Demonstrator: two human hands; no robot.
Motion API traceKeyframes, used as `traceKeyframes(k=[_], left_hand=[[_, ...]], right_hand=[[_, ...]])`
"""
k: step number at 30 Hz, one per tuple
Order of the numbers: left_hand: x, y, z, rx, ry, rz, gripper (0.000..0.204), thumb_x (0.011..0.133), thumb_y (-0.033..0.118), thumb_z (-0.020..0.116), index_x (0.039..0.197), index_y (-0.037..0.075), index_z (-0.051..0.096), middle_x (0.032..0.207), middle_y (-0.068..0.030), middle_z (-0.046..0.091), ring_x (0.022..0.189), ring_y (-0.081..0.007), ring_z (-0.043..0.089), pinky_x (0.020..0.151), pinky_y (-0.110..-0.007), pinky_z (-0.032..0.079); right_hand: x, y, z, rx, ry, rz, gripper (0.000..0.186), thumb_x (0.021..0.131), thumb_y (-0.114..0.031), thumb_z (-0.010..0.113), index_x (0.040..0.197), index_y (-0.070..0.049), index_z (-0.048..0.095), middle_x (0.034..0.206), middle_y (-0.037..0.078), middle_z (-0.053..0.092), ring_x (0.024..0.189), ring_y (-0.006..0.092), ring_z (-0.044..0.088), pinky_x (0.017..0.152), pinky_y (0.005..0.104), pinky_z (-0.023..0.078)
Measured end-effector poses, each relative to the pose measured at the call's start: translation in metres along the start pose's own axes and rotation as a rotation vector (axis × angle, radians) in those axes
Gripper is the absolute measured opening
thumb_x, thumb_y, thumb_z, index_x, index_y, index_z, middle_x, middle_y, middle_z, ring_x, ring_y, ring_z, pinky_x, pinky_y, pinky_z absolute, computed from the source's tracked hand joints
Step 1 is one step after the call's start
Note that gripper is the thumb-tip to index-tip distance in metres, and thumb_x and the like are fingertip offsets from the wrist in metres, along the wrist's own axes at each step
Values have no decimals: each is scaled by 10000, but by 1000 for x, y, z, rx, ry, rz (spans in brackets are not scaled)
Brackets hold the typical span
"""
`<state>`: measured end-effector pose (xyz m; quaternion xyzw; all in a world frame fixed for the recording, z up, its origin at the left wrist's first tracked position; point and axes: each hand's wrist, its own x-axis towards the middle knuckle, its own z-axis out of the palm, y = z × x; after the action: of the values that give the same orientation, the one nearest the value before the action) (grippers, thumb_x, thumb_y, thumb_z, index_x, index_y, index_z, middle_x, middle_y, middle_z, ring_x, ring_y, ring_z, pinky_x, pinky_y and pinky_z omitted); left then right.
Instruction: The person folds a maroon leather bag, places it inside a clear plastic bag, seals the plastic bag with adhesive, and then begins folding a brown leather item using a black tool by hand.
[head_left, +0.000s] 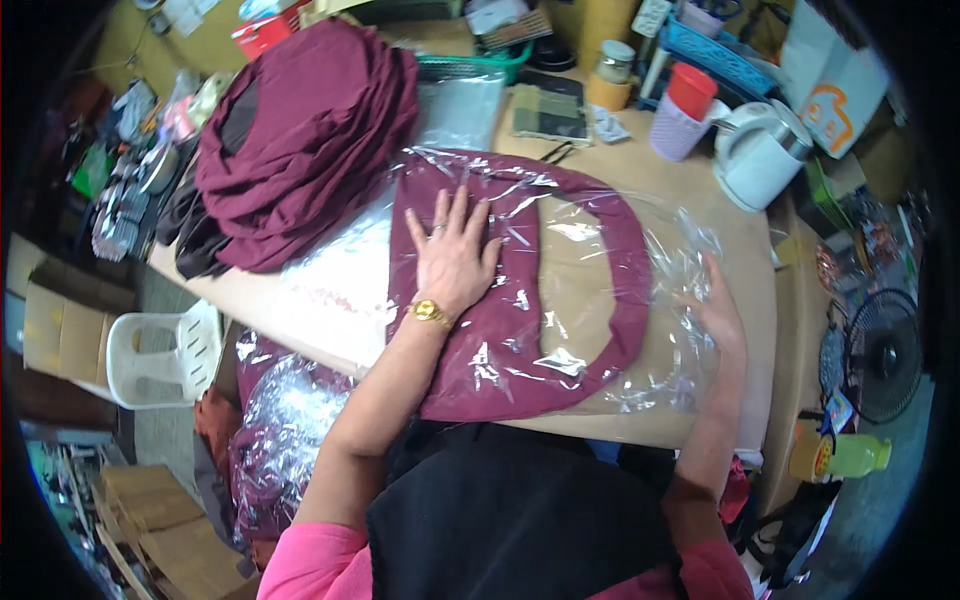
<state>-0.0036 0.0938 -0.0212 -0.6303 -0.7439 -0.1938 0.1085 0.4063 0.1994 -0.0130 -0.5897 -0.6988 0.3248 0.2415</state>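
A maroon cloth shoulder bag [460,350] with a wide curved strap [628,270] lies flat on the table inside a clear plastic bag [690,230]. My left hand [455,250], a gold watch at its wrist, rests on the cloth part through the film, its fingers spread. At the plastic's loose right end, my right hand [718,310] grips the crumpled film beyond the strap. Its fingertips are partly blurred by the shiny film.
A tall heap of maroon cloth bags [310,140] stands at the table's far left, beside flat clear plastic sleeves [455,105]. A white electric kettle [760,155] and a lilac cup [680,130] occupy the far right. A white plastic chair [165,355] and wrapped maroon goods [300,430] are lower left.
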Motion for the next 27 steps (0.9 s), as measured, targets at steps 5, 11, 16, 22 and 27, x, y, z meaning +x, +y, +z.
traceKeyframes(k=[5, 11, 16, 22, 27], left_hand=[[-2, 6, 0, -49, 30, 79, 550, 944, 411, 567, 1417, 133, 527, 1548, -154, 394, 1471, -348, 297, 1168, -679, 64], [-9, -1, -4, -90, 79, 120, 562, 916, 304, 629, 1435, 148, 484, 1584, -149, 305, 1488, -349, 243, 1133, -715, 137], [-9, -2, -3, -133, 101, 190, 559, 890, 248, 654, 1418, 154, 493, 1570, -140, 329, 1479, -345, 265, 1117, -723, 161], [-9, 6, -16, -389, 195, 334, 506, 864, 253, 686, 1338, 128, 559, 1560, -124, 372, 1470, -327, 311, 1141, -704, 61], [-16, 11, -16, -460, 278, 418, 323, 849, 250, 705, 1143, 130, 646, 1491, -100, 459, 1455, -307, 350, 1145, -702, 38]], right_hand=[[2, 34, -37, -324, 208, 32, 620, 775, -84, 754, 1350, -12, 533, 1360, 185, 576, 1258, 314, 553, 1049, 370, 433], [-29, -93, -39, -525, 333, -24, 570, 806, -131, 736, 1333, -49, 537, 1325, 201, 572, 1244, 380, 530, 1057, 412, 421], [-53, -140, 12, -576, 334, -398, 664, 833, -213, 732, 1422, -69, 460, 1406, 224, 495, 1320, 398, 463, 1090, 463, 385], [-48, -20, 10, -685, 658, -14, 733, 887, -345, 709, 1469, -25, 399, 1501, 229, 399, 1388, 405, 385, 1134, 480, 325], [-64, 41, 25, -471, 465, 94, 553, 921, -289, 681, 1348, 10, 499, 1390, 224, 497, 1273, 353, 500, 1048, 424, 408]])
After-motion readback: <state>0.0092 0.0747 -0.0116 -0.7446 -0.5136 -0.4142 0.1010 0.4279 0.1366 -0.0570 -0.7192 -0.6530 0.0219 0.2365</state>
